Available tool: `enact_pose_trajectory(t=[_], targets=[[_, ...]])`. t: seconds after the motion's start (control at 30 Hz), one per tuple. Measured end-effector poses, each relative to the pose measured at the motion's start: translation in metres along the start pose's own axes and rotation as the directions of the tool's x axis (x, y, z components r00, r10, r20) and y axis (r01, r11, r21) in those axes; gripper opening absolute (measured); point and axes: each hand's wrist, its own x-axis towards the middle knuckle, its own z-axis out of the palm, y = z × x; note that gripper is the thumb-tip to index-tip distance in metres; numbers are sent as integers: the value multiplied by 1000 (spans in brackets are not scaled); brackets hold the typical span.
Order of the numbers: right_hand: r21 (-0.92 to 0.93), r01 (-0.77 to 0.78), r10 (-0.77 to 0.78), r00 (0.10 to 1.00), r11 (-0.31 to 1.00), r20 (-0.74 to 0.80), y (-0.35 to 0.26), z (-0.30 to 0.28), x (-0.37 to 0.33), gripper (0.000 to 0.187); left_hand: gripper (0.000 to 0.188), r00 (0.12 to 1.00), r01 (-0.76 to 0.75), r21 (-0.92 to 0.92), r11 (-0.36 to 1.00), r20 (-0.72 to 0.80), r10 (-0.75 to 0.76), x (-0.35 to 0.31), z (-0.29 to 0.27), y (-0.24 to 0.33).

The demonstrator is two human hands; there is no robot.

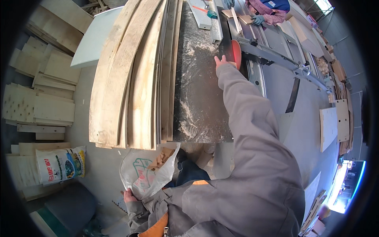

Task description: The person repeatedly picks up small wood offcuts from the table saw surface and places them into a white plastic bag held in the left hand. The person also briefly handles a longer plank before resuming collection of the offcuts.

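My left hand (129,195) is closed on the rim of a white plastic sack (130,166) at the lower left. Small wood offcuts (161,158) lie inside the sack's mouth. My right arm is stretched far forward over the dark machine table (207,114), which is strewn with sawdust. At its end my right hand (223,63) has its visible fingers apart, beside the red disc-shaped saw guard (235,54). The sleeve hides part of this hand, and no held thing shows in it.
Long boards (142,91) are stacked along the table's left side. Across the saw, a co-worker's gloved hand (257,19) rests by a wood piece. A metal fence (215,27) lies ahead. A printed sack (61,165) and wood panels (51,104) stand at the left.
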Motion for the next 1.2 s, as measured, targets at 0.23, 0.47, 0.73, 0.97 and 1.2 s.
enact_pose_trajectory(t=[0.23, 0.47, 0.73, 0.97, 1.2], targets=[[-5, 73, -73, 997, 997, -28, -7, 34, -10, 53, 20, 998, -26, 145, 989, 64, 16, 0, 13, 26], [140, 370, -367, 929, 918, -50, -41, 42, -212, 77, 22, 996, 43, -45, 998, 86, -39, 2, 31, 38], [896, 360, -354, 899, 258, -259, -74, 79, -404, 83, 20, 969, 38, -95, 995, 246, -13, 12, 9, 24], [873, 473, -503, 787, 119, -358, -165, 134, -482, 82, 19, 942, 126, -163, 979, 328, -67, 8, -26, 16], [720, -13, -148, 976, 694, 160, -178, 214, -464, 93, 21, 934, 139, -116, 983, 346, -91, 25, -73, -10]])
